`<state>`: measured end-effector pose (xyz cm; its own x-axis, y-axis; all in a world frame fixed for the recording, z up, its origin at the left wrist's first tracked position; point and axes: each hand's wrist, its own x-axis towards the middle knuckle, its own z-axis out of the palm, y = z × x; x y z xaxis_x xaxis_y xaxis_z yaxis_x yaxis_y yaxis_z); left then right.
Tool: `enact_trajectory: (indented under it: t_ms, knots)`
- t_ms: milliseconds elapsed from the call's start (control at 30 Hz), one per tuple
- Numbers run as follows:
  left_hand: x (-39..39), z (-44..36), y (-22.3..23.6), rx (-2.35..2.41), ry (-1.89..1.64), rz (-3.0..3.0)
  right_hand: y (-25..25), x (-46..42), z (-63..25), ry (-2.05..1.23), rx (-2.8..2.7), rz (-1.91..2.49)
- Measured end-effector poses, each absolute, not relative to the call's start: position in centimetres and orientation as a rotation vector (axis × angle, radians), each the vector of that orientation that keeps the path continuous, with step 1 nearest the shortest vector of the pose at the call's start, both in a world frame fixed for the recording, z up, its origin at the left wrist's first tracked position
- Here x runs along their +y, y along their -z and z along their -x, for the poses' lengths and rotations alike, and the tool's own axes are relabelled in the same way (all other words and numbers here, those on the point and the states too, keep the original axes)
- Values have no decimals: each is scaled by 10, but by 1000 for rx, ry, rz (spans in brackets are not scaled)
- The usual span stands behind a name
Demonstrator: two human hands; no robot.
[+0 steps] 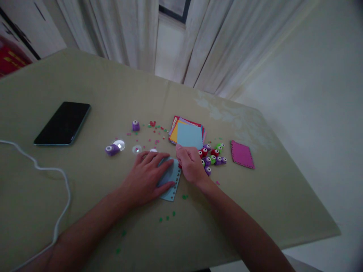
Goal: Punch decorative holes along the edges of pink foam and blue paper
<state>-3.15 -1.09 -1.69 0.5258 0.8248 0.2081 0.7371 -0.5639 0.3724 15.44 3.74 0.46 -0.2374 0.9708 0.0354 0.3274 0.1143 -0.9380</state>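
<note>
A light blue sheet of paper (171,192) lies on the table, with a row of small punched holes along its right edge. My left hand (150,175) rests flat on it, fingers spread. At the paper's upper right edge my right hand (190,163) is closed in a fist around a small paper punch; only a bit of red shows below the fingers. Just right of that hand sits a cluster of purple, green and red one-eyed punches (213,159). Behind it is a stack of coloured paper (189,135), light blue on top.
A magenta sheet (242,155) with punched edges lies to the right. Two purple punches (136,125) stand apart at left, near clear round discs (119,144) and scattered paper bits (157,142). A dark tablet (62,124) and a white cable (64,172) are further left.
</note>
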Motion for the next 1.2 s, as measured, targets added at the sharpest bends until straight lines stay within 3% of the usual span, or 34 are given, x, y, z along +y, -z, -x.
enact_trajectory:
  t_ms: [567,800,1200]
  knots:
    - [-12,31,20,1314,-566,-2536,-22,29,-161,-926,-1653,1295]
    - [-10,31,24,1301,-614,-2533,-62,66,-210,-1271,-2222,1422]
    - [-10,31,24,1302,-593,-2543,-53,97,-207,-1385,-2462,1556]
